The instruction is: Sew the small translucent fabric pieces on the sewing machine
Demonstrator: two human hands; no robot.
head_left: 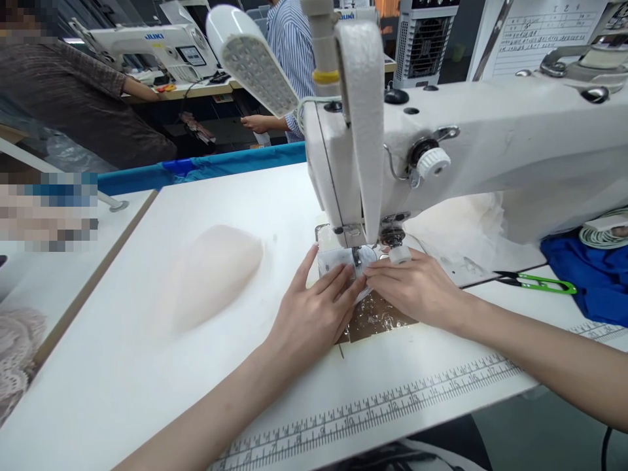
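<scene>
Both hands are at the needle area of a white sewing machine. My left hand lies flat there, fingers stretched and somewhat apart, fingertips near the presser foot. From the other side my right hand reaches in, its fingers pressed together on the edge of a small, thin white fabric piece. Most of that piece is hidden by the fingers and the foot. To the left, a sheer pale fabric piece lies on the white table, apart from both hands.
Green thread snips lie right of the machine bed, beside blue cloth. A ruler strip runs along the front edge. Lace lies far left. A lamp hangs above. Two people stand beyond, near another sewing machine.
</scene>
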